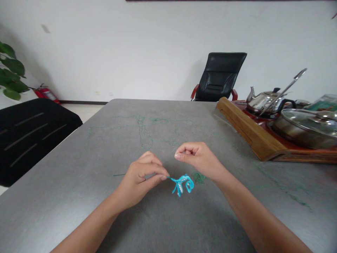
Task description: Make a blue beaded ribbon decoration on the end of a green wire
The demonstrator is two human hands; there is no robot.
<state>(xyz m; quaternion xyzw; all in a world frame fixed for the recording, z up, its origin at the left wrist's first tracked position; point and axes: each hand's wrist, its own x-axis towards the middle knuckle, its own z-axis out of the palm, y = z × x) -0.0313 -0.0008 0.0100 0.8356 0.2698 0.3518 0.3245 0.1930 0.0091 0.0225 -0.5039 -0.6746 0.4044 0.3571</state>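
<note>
Between thumb and forefinger, my left hand (143, 179) pinches the thin green stem of a bright blue craft flower (181, 182). Its curled petals carry rows of pearly beads and point to the right, above the table. The stem's far end (119, 174) sticks out left, behind the hand. My right hand (196, 156) hovers a little above and right of the flower, apart from it, thumb and fingertips closed together. Whatever lies in that pinch, if anything, is too fine to make out. A small tangle of green thread (199, 177) lies under the right wrist.
Loose green thread (142, 126) straggles over the grey table (65, 175), with more at the right. A wooden tea tray (242, 130) at the right bears a steel kettle (265, 100) and a lidded pan (305, 128). Black chairs (219, 77) stand behind and left.
</note>
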